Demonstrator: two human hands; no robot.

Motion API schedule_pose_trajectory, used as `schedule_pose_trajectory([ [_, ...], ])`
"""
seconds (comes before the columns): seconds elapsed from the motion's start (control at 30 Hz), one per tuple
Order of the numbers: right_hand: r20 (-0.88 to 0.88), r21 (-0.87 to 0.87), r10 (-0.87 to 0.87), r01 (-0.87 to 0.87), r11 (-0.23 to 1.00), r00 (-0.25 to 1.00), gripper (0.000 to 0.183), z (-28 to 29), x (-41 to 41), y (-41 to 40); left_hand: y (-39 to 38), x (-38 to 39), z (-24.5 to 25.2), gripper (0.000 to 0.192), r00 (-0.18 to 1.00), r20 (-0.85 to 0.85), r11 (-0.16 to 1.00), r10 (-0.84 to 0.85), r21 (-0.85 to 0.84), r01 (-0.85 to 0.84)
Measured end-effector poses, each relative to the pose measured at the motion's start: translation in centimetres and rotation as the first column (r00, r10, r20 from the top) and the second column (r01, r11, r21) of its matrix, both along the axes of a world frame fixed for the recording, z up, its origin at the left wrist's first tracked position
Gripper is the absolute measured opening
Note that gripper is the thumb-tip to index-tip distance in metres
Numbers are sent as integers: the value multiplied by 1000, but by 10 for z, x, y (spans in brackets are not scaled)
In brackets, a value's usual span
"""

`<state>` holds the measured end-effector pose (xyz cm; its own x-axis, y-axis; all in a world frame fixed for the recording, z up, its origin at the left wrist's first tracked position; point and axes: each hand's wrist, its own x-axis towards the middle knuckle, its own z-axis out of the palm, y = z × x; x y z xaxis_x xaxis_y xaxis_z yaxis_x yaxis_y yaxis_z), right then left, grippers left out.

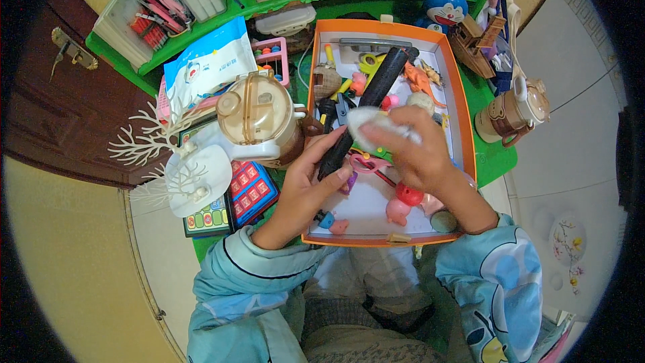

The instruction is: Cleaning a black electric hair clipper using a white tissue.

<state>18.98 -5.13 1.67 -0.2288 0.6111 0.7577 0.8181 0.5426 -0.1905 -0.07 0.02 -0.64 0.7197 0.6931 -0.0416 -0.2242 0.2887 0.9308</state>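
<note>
My left hand [315, 174] grips the lower end of a long black rod [384, 78], which slants up and away over an orange-rimmed cardboard box [352, 241]. In my right hand [423, 148] is a crumpled white tissue or cloth [364, 118], blurred and lying against or just over the rod's middle. Below the hands, pink-handled scissors [370, 163], a pink pig figure [398, 210] and a greenish round stone [444, 222] lie in the box. Beyond the rod are an orange toy dinosaur [419, 80], yellow scissors [371, 63] and a brownish ball [327, 81].
A lidded cup [257, 111] stands close left of the box, beside white branching coral-like ornaments [187, 148]. Another cup [509, 111] is at the green table's right edge. Behind are a blue-and-white packet [209, 63], a Doraemon figure [446, 9], a wooden ship model [473, 43] and a green shelf [274, 8].
</note>
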Motion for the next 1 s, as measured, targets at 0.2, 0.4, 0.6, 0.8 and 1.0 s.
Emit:
schedule_pose_trajectory([
  [0.2,89,-261,160,-132,956,983,42,-3,-18,-5,2,-2,-1,62,1000,0,998,-19,53,19],
  [0.4,144,-159,37,-13,987,989,42,-4,-14,-3,3,1,-6,55,999,22,990,30,137,-33],
  [0.6,88,-140,-122,134,981,989,46,0,-7,-1,0,-1,-3,50,1000,3,1000,5,4,-5],
  [0.8,-97,-112,-246,236,965,964,45,2,6,4,2,-2,-1,50,998,13,998,-58,3,58],
  [1.0,-352,-105,-295,276,955,888,47,-1,20,9,0,1,4,51,999,4,999,-44,-10,44],
])
